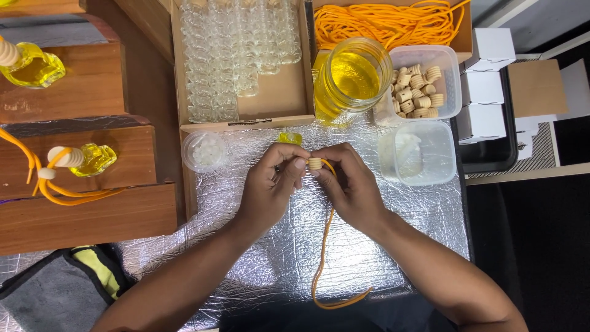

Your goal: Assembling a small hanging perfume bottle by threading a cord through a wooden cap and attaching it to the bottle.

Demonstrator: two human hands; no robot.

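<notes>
My left hand (270,184) and my right hand (347,181) meet over a silver foil mat (276,246). Between their fingertips sits a small ribbed wooden cap (314,163). An orange cord (322,252) runs from the cap, under my right hand, and hangs down to a loop near the mat's front edge. Both hands pinch the cap and cord. A small bottle of yellow liquid (290,138) stands just behind my fingers.
Behind are a cardboard tray of empty glass bottles (236,55), a jar of yellow liquid (351,77), a tub of wooden caps (421,83), an empty tub (421,154), a cup of white stoppers (204,151), coiled orange cord (387,21), and finished bottles (89,158) on wooden steps at left.
</notes>
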